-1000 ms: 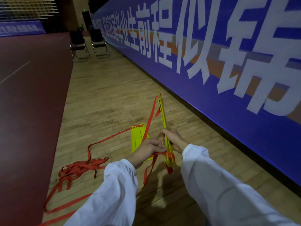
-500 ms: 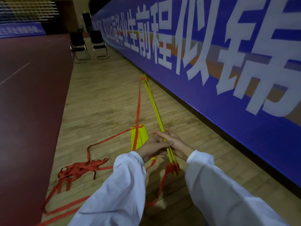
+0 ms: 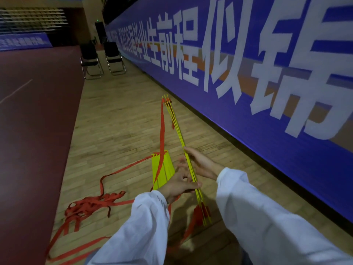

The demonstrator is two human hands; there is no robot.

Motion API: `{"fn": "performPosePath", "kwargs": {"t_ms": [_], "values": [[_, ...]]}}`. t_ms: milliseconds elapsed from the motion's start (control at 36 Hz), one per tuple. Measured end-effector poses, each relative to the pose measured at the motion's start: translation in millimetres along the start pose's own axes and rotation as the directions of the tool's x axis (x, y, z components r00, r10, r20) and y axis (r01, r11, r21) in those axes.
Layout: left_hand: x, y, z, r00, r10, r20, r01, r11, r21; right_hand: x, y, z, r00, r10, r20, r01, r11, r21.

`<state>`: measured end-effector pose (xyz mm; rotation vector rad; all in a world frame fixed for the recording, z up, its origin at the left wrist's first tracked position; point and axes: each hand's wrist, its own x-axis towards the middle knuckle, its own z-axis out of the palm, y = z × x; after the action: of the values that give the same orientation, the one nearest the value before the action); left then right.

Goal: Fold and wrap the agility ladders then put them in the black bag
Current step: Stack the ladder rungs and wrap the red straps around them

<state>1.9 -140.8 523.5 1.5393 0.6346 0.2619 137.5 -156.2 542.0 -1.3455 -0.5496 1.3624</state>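
We hold the stacked yellow rungs (image 3: 177, 129) on edge, low over the wooden floor (image 3: 114, 131), left hand (image 3: 179, 185) curled round them and right hand (image 3: 202, 163) laid flat along their side with straight fingers, probably to align them before wrapping the loose red straps (image 3: 91, 205).

Two black chairs (image 3: 91, 60) stand at the far edge of the floor (image 3: 118, 115). Two hands show, one left hand (image 3: 181, 186) and one right hand (image 3: 200, 163), in two white sleeves (image 3: 145, 226). The yellow rungs make two lots: one held bundle (image 3: 177, 127) and one flat stack (image 3: 164, 169). One tangle of red straps (image 3: 89, 205). Two blue banners (image 3: 286, 140).
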Motion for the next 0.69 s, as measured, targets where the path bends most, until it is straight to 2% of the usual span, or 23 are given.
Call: {"fn": "performPosePath", "kwargs": {"t_ms": [167, 333, 417, 472, 528, 611, 639, 694], "values": [[3, -6, 0, 0.997, 0.045, -0.054, -0.037, 0.990, 0.136, 8, -44, 23, 0.965, -0.236, -0.110, 0.197, 0.938, -0.285], [12, -2, -5, 0.985, 0.116, -0.125, -0.075, 0.955, 0.288, 17, -77, 41, 0.917, -0.345, -0.201, 0.291, 0.922, -0.255], [18, 16, -15, 0.977, 0.179, -0.113, -0.124, 0.917, 0.379, 15, -78, 47, 0.908, -0.354, -0.223, 0.302, 0.924, -0.236], [24, 37, -28, 0.957, 0.231, -0.178, -0.150, 0.914, 0.378, 14, -71, 49, 0.910, -0.345, -0.228, 0.287, 0.924, -0.254], [30, 61, -45, 0.878, 0.325, -0.352, -0.196, 0.914, 0.356, 15, -57, 47, 0.910, -0.341, -0.236, 0.274, 0.922, -0.274], [34, 98, -71, 0.663, 0.426, -0.615, -0.205, 0.894, 0.398, 18, -32, 41, 0.920, -0.323, -0.220, 0.249, 0.919, -0.306], [33, 112, -79, 0.607, 0.452, -0.654, -0.208, 0.884, 0.418, 18, -24, 39, 0.925, -0.314, -0.216, 0.237, 0.917, -0.321], [31, 139, -91, 0.557, 0.481, -0.677, -0.252, 0.875, 0.414, 19, -8, 36, 0.922, -0.318, -0.220, 0.231, 0.910, -0.345]]}}
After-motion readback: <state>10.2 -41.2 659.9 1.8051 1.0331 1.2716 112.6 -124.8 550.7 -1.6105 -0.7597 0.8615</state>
